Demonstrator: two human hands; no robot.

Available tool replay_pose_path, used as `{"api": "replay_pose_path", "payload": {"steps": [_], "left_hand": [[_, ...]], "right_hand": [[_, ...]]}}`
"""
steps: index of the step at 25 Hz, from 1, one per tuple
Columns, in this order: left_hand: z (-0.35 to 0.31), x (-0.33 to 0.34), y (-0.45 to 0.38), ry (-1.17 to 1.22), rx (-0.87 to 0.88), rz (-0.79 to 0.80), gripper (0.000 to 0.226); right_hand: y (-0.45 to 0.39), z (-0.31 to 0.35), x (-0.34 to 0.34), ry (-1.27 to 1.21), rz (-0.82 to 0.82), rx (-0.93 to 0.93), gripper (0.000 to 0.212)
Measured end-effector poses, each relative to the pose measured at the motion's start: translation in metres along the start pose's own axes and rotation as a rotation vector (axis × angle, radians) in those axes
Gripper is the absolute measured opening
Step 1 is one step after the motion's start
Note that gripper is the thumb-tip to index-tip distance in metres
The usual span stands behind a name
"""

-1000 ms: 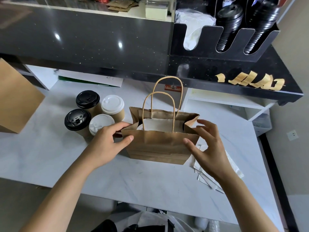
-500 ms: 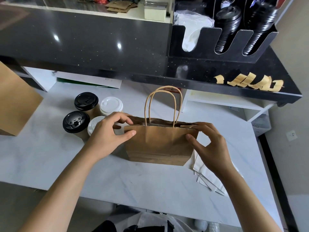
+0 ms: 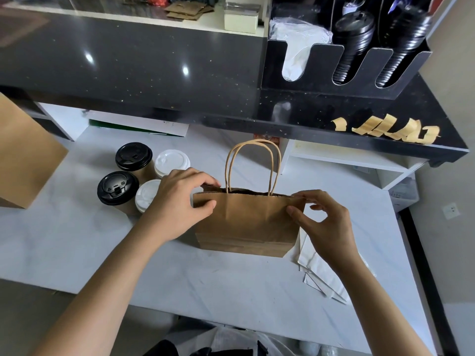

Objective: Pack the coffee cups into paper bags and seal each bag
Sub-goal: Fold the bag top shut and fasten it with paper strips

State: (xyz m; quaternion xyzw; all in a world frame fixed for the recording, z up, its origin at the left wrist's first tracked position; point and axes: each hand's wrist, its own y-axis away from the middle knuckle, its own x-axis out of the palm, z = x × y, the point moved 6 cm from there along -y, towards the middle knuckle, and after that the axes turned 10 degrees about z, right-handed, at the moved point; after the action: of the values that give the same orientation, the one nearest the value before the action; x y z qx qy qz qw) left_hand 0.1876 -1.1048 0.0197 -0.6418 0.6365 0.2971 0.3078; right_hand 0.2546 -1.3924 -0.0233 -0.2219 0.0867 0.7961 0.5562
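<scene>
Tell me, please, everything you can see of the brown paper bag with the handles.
The brown paper bag looks like kraft paper, with two twisted paper loop handles standing upright. It stands on the white marble-look counter, its serrated top edges pressed nearly together. The left hand pinches its top left corner and the right hand pinches its top right corner. Its base shows horizontal creases. White papers lie beside its right side. Its contents are hidden.

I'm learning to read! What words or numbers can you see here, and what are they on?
No text here can be read.
Black cup lid: raised marks, too small to read.
Red label behind the paper bag: print too blurred.
White sheet under the counter: tiny specks, unreadable.
</scene>
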Motion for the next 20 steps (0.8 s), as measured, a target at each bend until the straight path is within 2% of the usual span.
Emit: {"api": "replay_pose_path", "payload": {"steps": [3, 6, 8, 10, 13, 16, 20], "left_hand": [[-0.008, 0.001, -0.002, -0.020, 0.009, -0.007, 0.028], [-0.021, -0.003, 0.006, -0.065, 0.046, -0.144, 0.042], [-0.041, -0.009, 0.014, -0.154, 0.161, -0.302, 0.044], [-0.067, -0.004, 0.020, -0.222, 0.309, -0.363, 0.035], [-0.093, 0.019, 0.013, -0.224, 0.382, -0.208, 0.034], [-0.099, 0.042, 0.001, -0.165, 0.292, -0.051, 0.047], [-0.100, 0.053, -0.010, -0.157, 0.252, -0.042, 0.054]], "right_hand": [[-0.001, 0.000, -0.001, -0.017, 0.021, 0.005, 0.023], [-0.001, 0.000, -0.002, -0.042, 0.032, 0.011, 0.022], [-0.001, 0.000, -0.001, -0.048, 0.038, 0.012, 0.022], [-0.002, 0.000, -0.001, -0.048, 0.038, 0.005, 0.022], [-0.004, 0.001, -0.001, -0.051, 0.051, 0.002, 0.023], [-0.004, 0.000, -0.002, -0.047, 0.060, 0.010, 0.023], [-0.004, 0.000, -0.002, -0.053, 0.060, 0.017, 0.023]]}}
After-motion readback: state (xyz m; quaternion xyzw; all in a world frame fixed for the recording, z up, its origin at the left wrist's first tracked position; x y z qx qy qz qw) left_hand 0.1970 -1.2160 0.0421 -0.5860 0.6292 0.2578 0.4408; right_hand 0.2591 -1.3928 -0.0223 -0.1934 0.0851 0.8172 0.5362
